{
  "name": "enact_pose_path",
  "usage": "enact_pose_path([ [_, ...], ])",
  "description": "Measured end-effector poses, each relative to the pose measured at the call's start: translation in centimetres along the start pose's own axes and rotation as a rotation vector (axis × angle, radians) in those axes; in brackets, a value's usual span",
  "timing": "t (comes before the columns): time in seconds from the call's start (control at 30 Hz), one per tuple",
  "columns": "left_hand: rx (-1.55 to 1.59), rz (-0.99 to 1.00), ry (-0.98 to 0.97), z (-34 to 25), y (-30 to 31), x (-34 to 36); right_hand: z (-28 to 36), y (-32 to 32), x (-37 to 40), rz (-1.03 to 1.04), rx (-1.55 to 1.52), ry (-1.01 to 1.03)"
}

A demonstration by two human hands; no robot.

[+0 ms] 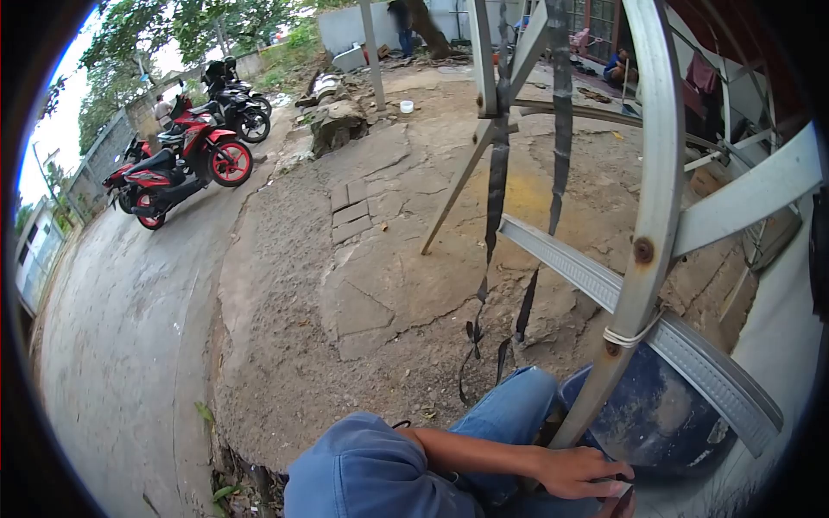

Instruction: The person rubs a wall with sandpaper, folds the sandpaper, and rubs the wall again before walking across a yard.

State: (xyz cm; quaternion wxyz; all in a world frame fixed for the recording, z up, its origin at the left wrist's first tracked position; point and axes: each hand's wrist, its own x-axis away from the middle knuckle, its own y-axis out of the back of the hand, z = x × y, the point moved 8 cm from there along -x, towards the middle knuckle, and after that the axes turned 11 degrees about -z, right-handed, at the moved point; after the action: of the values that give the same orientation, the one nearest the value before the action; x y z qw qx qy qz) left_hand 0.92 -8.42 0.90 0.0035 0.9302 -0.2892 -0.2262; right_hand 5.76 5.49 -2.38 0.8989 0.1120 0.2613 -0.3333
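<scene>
My left hand (580, 471) reaches across from the blue sleeve at the bottom, its fingers bent and pressed together. At its fingertips shows the edge of a small pale grey piece (618, 489), whose kind I cannot make out. Just below, a sliver of my right hand (623, 505) appears at the bottom edge, its fingers closed against the same spot; most of it is cut off. Close by stands a rusty-bolted metal frame leg (641, 250), with a white cord (632, 335) tied around it and a ribbed metal strip. Behind my hands is a dark blue scuffed container (661, 410).
Black straps (494, 186) hang from the frame to the ground. A ribbed metal strip (561, 261) crosses behind the leg. Red and black motorcycles (177, 168) stand on the paved lane at left. A person (617, 67) crouches in the background; another person (402, 26) stands near a tree.
</scene>
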Motion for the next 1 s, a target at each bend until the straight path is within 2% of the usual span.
enact_pose_path([
  [0.03,-0.037,-0.019,-0.06,-0.1,0.1,0.1,0.2,-0.1,-0.1,-0.035,-0.011,0.006],
  [0.17,-0.08,-0.032,-0.034,-0.1,0.4,0.5,0.8,-0.6,-0.6,-0.145,-0.045,0.015],
  [0.2,-0.09,-0.063,-0.081,-0.6,0.6,0.7,1.0,-0.9,-0.5,-0.163,-0.061,0.02],
  [0.27,-0.108,-0.109,-0.126,-1.1,0.9,0.7,2.3,-1.8,-0.4,-0.083,-0.045,0.068],
  [0.33,-0.193,-0.083,-0.056,-0.7,0.6,0.5,3.0,-2.4,-0.2,-0.007,-0.025,0.117],
  [0.4,-0.265,-0.062,-0.09,-0.6,0.4,0.8,2.9,-2.7,0.2,0.118,-0.146,0.112],
  [0.43,-0.335,-0.033,-0.124,-0.6,0.1,1.0,2.5,-2.2,0.5,0.119,-0.151,0.115],
  [0.53,-0.293,-0.025,-0.082,-1.1,0.4,1.2,0.6,-1.4,1.2,0.199,-0.077,0.025],
  [0.6,-0.304,-0.027,-0.093,-0.9,0.3,1.3,1.3,-2.3,0.8,0.32,-0.239,0.03],
  [0.67,-0.316,-0.027,-0.102,-0.8,0.2,1.4,2.2,-2.5,0.6,0.275,-0.295,-0.027],
  [0.7,-0.291,-0.024,-0.03,-1.0,0.5,1.2,2.6,-2.5,0.4,0.229,-0.349,-0.087],
  [0.77,-0.264,-0.016,0.041,-0.7,0.5,1.2,1.3,-1.7,0.6,0.293,-0.336,-0.09],
  [0.83,-0.032,-0.014,-0.17,-2.2,0.3,1.2,2.0,-2.2,0.7,0.354,-0.317,-0.093],
  [0.87,-0.022,-0.005,-0.173,-1.9,0.0,1.2,2.3,-2.6,0.6,0.337,-0.298,-0.082],
  [0.93,-0.099,-0.105,-0.129,-1.6,0.2,1.0,4.2,-3.5,0.6,0.265,-0.232,-0.065],
  [0.97,-0.063,-0.059,-0.138,-1.4,-0.4,1.0,4.2,-2.8,0.7,0.212,-0.185,-0.055],
  [1.0,-0.079,-0.082,-0.137,-0.8,-0.4,0.8,0.0,-1.4,1.5,0.211,-0.087,-0.151],
])
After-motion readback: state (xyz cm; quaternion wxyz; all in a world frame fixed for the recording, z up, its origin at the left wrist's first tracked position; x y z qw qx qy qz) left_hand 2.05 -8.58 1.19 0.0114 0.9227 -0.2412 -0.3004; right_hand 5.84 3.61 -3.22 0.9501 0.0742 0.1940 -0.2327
